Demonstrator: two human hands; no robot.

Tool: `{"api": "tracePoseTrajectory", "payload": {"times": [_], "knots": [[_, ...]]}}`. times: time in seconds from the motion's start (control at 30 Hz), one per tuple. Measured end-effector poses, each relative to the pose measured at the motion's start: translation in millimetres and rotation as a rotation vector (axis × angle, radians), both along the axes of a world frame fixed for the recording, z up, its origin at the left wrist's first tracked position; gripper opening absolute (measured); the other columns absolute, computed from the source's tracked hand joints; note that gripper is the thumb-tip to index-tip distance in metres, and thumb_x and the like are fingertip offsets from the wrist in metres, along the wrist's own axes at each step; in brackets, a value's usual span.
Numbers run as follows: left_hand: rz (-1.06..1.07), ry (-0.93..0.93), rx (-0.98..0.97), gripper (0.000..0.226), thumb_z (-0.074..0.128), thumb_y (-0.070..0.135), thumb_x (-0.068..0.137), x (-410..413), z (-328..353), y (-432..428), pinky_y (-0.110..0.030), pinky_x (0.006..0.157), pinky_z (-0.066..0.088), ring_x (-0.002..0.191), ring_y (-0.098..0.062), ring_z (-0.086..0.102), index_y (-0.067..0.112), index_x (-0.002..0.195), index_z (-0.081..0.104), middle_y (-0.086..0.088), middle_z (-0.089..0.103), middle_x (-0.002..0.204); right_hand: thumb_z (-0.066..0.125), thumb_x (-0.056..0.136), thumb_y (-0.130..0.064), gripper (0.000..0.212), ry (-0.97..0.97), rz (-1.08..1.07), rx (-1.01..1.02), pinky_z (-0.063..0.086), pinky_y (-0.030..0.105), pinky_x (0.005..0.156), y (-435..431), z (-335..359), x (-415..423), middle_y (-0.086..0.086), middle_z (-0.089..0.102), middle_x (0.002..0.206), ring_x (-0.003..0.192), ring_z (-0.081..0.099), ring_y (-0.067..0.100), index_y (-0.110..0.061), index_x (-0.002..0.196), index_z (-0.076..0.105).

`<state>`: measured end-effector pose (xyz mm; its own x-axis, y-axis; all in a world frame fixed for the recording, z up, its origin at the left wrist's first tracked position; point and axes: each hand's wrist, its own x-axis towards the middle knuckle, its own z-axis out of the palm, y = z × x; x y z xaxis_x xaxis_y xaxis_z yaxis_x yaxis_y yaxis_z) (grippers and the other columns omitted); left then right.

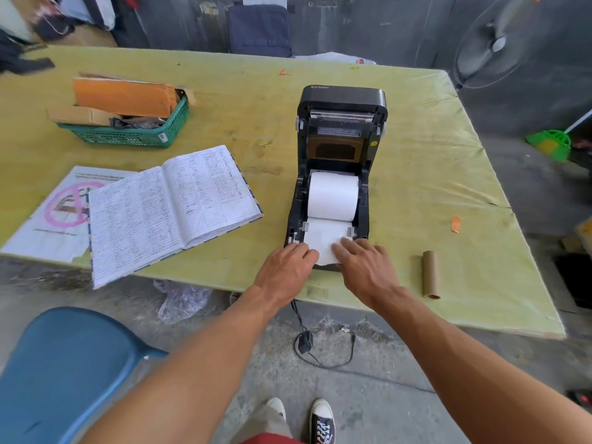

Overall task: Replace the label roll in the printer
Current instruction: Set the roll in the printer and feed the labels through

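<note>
Printer (339,100) sits on the yellow-green bench (423,161), lid flipped up and back, bay open to the camera. White label roll (333,193) is seated in the bay between the side holders. Its loose paper end (323,241) runs forward between the two grey guides and out over the printer's front edge.

Both hands are on that paper end, side by side and a little apart. Left hand (286,267) is at the paper's left edge with bent fingers (pinching or just pressing, can't tell). Right hand (365,264) is at the right edge, fingers (344,244) fairly straight and lying flat on the paper.

Bare cardboard core (430,274) lies on the bench right of the printer, well apart from it, near the front edge. Small orange scrap (456,224) lies further back on that side.

Left of the printer are an open handwritten ledger (166,206), overlapping a printed sheet (41,225), and a green basket (137,133) with cardboard and an orange envelope.

Black cable (323,360) hangs off the front of the bench down to the concrete floor. Blue chair (64,363) is at lower left.
</note>
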<state>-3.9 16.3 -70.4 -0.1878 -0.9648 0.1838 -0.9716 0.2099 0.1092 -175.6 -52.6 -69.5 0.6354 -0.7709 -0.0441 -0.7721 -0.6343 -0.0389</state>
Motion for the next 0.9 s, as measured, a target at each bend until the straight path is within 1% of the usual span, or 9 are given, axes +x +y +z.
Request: {"api": "tracePoseTrajectory", "payload": {"times": [0.03,0.1,0.17,0.2,0.27,0.37,0.57,0.7,0.9], "knots": [[-0.006,0.01,-0.008,0.019,0.054,-0.005,0.088,1,-1,-1,-0.036,0.071,0.052,0.081,-0.022,0.059,0.008,0.1,0.061,-0.007,0.064,0.09,0.048,0.095,-0.015,0.033,-0.021,-0.007,-0.012,0.044,0.041,0.088,0,0,2,0.0,0.058,0.127,0.114,0.051,0.027,-0.02,0.128,0.049],[0.009,0.009,0.003,0.032,0.056,-0.001,0.089,4,-5,-3,-0.038,0.091,0.049,0.103,-0.024,0.059,0.008,0.12,0.056,-0.009,0.063,0.113,0.046,0.093,-0.01,0.031,-0.035,-0.022,-0.004,0.042,0.04,0.084,0,3,4,0.0,0.061,0.118,0.111,0.052,0.027,-0.019,0.122,0.053],[0.031,-0.015,0.058,0.057,0.056,0.0,0.09,5,-10,-6,-0.042,0.111,0.033,0.132,-0.026,0.042,0.007,0.142,0.037,-0.012,0.045,0.145,0.047,0.094,-0.011,0.032,-0.045,-0.025,0.008,0.043,0.04,0.087,1,2,2,0.0,0.059,0.124,0.116,0.051,0.027,-0.018,0.126,0.051],[0.038,-0.034,0.091,0.062,0.053,-0.001,0.091,6,-11,-6,-0.043,0.116,0.025,0.14,-0.025,0.031,0.007,0.148,0.028,-0.012,0.033,0.153,0.048,0.096,-0.013,0.035,-0.052,-0.032,0.025,0.044,0.041,0.09,3,2,2,0.001,0.057,0.131,0.121,0.049,0.027,-0.018,0.13,0.049],[0.03,-0.057,0.124,0.06,0.042,-0.002,0.095,6,-12,-9,-0.043,0.119,0.018,0.145,-0.025,0.02,0.008,0.15,0.021,-0.012,0.022,0.158,0.047,0.099,-0.016,0.041,-0.058,-0.038,0.055,0.044,0.043,0.097,5,0,2,0.003,0.049,0.145,0.13,0.044,0.028,-0.017,0.14,0.042],[0.006,-0.075,0.118,0.056,0.032,0.0,0.097,8,-14,-13,-0.042,0.119,0.015,0.146,-0.024,0.017,0.008,0.151,0.02,-0.013,0.019,0.159,0.045,0.101,-0.018,0.046,-0.045,-0.045,0.065,0.042,0.044,0.103,6,0,3,0.004,0.04,0.154,0.136,0.039,0.028,-0.017,0.147,0.036],[0.016,-0.07,0.128,0.057,0.026,0.004,0.097,10,-22,-11,-0.037,0.119,0.005,0.148,-0.022,0.01,0.01,0.152,0.014,-0.011,0.012,0.16,0.042,0.101,-0.016,0.047,-0.079,-0.076,0.084,0.041,0.045,0.105,10,-2,4,0.006,0.038,0.156,0.14,0.036,0.029,-0.018,0.148,0.035],[0.004,-0.048,0.093,0.056,0.025,0.006,0.097,12,-25,-10,-0.038,0.118,0.005,0.147,-0.023,0.011,0.009,0.152,0.014,-0.012,0.013,0.16,0.043,0.1,-0.014,0.048,-0.092,-0.084,0.089,0.042,0.047,0.104,12,-1,5,0.007,0.038,0.156,0.14,0.035,0.031,-0.017,0.148,0.035],[-0.015,-0.049,0.073,0.062,0.027,0.0,0.094,11,-31,-7,-0.036,0.115,-0.006,0.148,-0.022,0.003,0.009,0.152,0.007,-0.008,0.002,0.159,0.042,0.099,-0.013,0.047,-0.076,-0.085,0.092,0.041,0.047,0.103,14,-2,6,0.007,0.039,0.154,0.138,0.036,0.031,-0.017,0.146,0.037]]}}
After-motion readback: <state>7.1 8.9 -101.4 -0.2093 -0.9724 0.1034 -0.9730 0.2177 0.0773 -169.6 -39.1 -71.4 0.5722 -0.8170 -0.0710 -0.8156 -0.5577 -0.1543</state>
